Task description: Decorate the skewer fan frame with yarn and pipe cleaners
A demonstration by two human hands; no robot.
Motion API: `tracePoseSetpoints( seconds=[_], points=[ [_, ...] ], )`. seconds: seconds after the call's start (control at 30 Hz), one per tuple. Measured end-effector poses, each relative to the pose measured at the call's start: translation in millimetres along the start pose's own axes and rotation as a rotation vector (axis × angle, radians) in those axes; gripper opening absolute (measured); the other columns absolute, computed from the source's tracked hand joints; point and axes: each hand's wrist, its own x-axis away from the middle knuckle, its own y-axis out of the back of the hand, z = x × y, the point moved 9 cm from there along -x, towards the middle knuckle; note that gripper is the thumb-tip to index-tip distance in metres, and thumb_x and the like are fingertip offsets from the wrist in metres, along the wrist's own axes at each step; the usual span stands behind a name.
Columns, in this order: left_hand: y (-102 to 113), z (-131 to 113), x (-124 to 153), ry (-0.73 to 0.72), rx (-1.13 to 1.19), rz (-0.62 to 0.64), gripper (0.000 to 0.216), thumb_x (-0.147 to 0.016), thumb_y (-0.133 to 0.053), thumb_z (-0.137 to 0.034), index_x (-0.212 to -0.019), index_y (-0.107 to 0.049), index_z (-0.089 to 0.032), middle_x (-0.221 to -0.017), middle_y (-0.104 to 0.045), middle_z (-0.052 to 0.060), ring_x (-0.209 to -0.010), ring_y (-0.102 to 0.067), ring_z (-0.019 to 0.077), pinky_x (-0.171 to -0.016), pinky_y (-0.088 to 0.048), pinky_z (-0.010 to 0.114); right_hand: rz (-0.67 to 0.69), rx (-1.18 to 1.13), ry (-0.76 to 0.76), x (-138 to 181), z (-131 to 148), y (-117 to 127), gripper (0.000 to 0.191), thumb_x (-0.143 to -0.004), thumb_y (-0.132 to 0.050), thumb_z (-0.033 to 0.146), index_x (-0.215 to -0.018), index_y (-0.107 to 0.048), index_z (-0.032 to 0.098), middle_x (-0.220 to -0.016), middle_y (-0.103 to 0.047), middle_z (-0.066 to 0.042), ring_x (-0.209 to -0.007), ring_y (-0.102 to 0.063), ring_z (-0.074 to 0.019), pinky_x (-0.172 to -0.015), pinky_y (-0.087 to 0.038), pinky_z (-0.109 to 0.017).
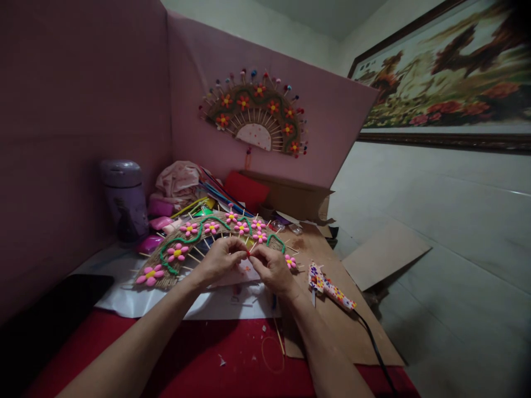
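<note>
My left hand (226, 258) and my right hand (271, 268) meet in front of me, fingertips pinched together. A small red piece (248, 254) shows between them; it is too small to tell its kind. Just behind and under the hands lies a fan-shaped craft (166, 251) of brown twine and thin sticks. Pink flowers (177, 252) with yellow centres and a wavy green strand (193, 240) decorate its band. The hands hide part of its middle and its pale lower section.
A flower-patterned glue gun (332, 290) lies on cardboard (344, 331) at right, its black cord trailing forward. A purple tumbler (124, 202) stands at left, near pink packets (149, 244). A finished-looking fan (257, 113) hangs on the pink panel (327, 110). Scraps dot the red cloth (199, 359).
</note>
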Motion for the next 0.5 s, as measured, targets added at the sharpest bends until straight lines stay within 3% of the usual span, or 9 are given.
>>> tracePoseSetpoints(
  seconds=[0.17, 0.23, 0.37, 0.5],
  points=[
    [-2.1, 9.5, 1.5, 0.115, 0.012, 0.055, 0.012, -0.065, -0.064, -0.023, -0.066, -0.063, -0.012, -0.052, -0.056, -0.001, -0.044, -0.048, 0.0084, -0.044, -0.036, 0.021, -0.011, -0.075, 0.013, -0.9, 1.4, 3.0, 0.007, -0.08, -0.054, 0.018, -0.073, -0.058, 0.019, -0.072, -0.059, 0.0, -0.067, -0.053, -0.0126, -0.062, -0.04, -0.024],
    [0.0, 10.9, 2.8, 0.142, 0.122, 0.03, 0.016, -0.065, -0.066, -0.026, -0.068, -0.062, -0.012, -0.054, -0.057, -0.001, -0.044, -0.049, 0.0083, -0.044, -0.038, 0.021, -0.096, -0.283, -0.082, -1.9, -9.1, 6.1, 0.006, -0.079, -0.058, 0.025, -0.081, -0.057, 0.02, -0.068, -0.057, 0.001, -0.062, -0.053, -0.0116, -0.055, -0.041, -0.023],
    [-1.7, 13.5, 5.3, 0.177, 0.384, 0.003, 0.025, -0.064, -0.07, -0.034, -0.069, -0.06, -0.012, -0.06, -0.06, 0.0, -0.048, -0.052, 0.0081, -0.047, -0.043, 0.022, -0.164, -0.791, -0.341, 0.4, -32.3, -9.2, 0.038, -0.07, -0.068, 0.038, -0.1, -0.053, 0.021, -0.064, -0.057, 0.004, -0.048, -0.051, -0.0106, -0.038, -0.038, -0.019],
    [-3.8, 12.1, 5.7, 0.137, 0.357, -0.029, 0.026, -0.065, -0.069, -0.035, -0.068, -0.059, -0.011, -0.059, -0.06, 0.0, -0.045, -0.051, 0.0078, -0.046, -0.041, 0.021, -0.18, -0.809, -0.323, 1.3, -29.4, -14.3, 0.024, -0.07, -0.068, 0.036, -0.08, -0.062, 0.016, -0.063, -0.058, 0.001, -0.05, -0.052, -0.0092, -0.041, -0.042, -0.02]
  ],
)
